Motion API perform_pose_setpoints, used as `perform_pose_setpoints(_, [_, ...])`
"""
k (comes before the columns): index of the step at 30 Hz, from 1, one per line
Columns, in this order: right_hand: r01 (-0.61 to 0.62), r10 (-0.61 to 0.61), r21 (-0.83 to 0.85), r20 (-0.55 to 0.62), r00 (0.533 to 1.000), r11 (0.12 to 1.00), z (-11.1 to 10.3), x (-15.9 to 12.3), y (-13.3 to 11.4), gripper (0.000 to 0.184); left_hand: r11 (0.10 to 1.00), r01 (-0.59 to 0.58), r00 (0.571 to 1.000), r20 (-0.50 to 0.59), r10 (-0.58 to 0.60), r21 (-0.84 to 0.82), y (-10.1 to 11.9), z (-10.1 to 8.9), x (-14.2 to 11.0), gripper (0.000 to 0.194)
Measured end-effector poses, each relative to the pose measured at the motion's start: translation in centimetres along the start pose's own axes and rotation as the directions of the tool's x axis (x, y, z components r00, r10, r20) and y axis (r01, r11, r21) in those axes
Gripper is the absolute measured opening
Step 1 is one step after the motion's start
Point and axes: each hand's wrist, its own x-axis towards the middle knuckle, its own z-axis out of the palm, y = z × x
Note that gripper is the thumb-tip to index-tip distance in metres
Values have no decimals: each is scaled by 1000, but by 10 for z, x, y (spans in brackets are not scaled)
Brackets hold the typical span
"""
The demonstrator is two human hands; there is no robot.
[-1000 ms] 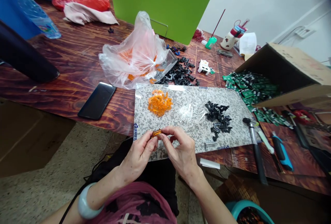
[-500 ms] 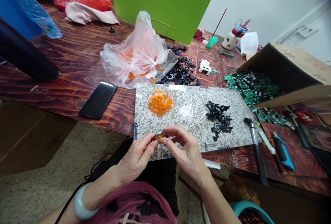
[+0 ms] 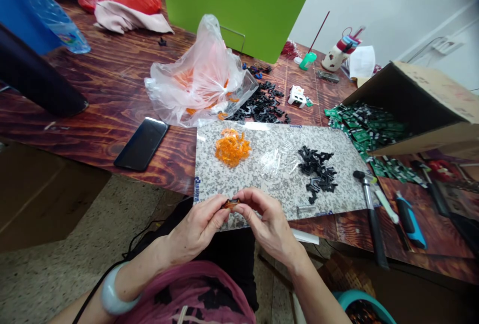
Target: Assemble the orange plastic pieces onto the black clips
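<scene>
A small orange-and-black plastic part is pinched between my two hands, just over the front edge of the speckled board. My left hand grips its left end with thumb and forefinger. At its right end, my right hand holds it the same way, fingers curled. Fingertips hide some of the part. Beyond my hands on the board lie a pile of clear orange plastic pieces, thin clear strips and a heap of black plastic pieces.
A tied plastic bag and more black pieces sit behind the board. A phone lies left. To the right are a hammer, a blue-handled tool and an open carton spilling green circuit boards.
Both hands have lowered slightly with the part, which is tilted differently. My right fingers have closed in nearer to its right end.
</scene>
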Motion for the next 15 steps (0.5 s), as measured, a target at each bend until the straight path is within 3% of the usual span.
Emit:
perform_pose_setpoints(9, [157,-155,-115,20,988,981,-1,-4,1,9,993,-111,994,32,109,40,3,-2,0,21])
perform_pose_setpoints(15, [191,-192,-74,-9,981,979,-1,-4,6,8,987,-146,989,24,145,58,2,-4,0,21])
